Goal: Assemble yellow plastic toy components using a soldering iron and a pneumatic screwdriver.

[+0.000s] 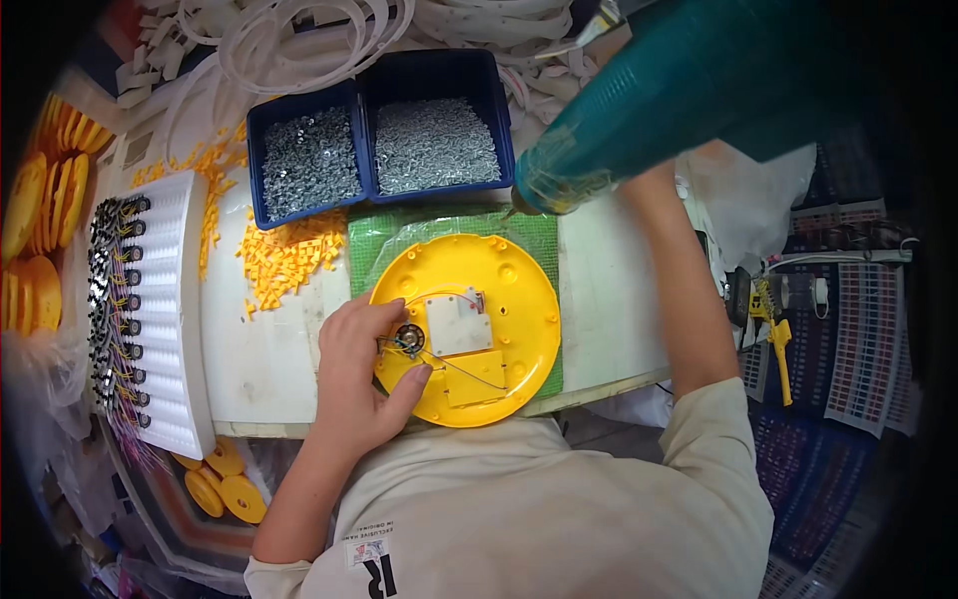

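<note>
A yellow round plastic housing lies with its inner side up on a green mat. Inside it are a white rectangular cover, a yellow rectangular compartment, thin wires and a small round speaker. My left hand grips the housing's left side, thumb and forefinger either side of the speaker. A teal power screwdriver slants across the upper right, its tip just above the mat's far edge. Behind it my right hand is mostly hidden; its fingers do not show.
Two blue bins of small metal screws stand beyond the mat. Loose yellow plastic pieces lie left of it. Further left, a white foam tray holds several wired speakers. Stacked yellow discs fill the far left. A yellow-handled tool hangs at right.
</note>
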A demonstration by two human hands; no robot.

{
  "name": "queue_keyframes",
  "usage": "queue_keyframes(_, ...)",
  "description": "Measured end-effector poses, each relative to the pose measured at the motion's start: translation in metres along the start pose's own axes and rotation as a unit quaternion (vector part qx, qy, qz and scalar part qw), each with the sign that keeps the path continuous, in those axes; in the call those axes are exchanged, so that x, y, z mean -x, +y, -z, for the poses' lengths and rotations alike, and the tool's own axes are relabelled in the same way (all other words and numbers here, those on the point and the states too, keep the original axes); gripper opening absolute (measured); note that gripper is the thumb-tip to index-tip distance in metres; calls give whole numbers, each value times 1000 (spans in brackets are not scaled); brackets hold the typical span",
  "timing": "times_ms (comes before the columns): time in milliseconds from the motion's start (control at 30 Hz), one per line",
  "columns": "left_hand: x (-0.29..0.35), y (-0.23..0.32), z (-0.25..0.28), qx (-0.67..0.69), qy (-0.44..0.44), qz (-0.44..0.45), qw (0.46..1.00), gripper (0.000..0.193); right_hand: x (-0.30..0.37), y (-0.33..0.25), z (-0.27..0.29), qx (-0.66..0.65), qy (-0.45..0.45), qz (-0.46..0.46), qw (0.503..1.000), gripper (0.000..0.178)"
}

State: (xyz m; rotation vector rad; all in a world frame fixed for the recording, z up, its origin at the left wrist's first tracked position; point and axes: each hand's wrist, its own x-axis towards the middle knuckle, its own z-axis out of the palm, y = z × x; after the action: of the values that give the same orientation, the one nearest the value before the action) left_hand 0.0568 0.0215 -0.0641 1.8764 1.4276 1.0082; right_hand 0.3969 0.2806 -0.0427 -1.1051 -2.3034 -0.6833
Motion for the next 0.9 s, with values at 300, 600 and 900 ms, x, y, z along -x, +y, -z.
queue_keyframes(300, 6, -8, -6, -38, 19, -25, 999, 59, 25, -85, 57, -492, -49, -388, 778, 21)
queue_keyframes(600, 5, -8, -7, -46, 28, -37, 998, 58, 7, -148, 67, -626, -165, -332, 686, 21)
queue_keyframes(900, 4, -9, -7, -32, 31, -35, 998, 57, 13, -161, 59, -386, -208, -156, 885, 13)
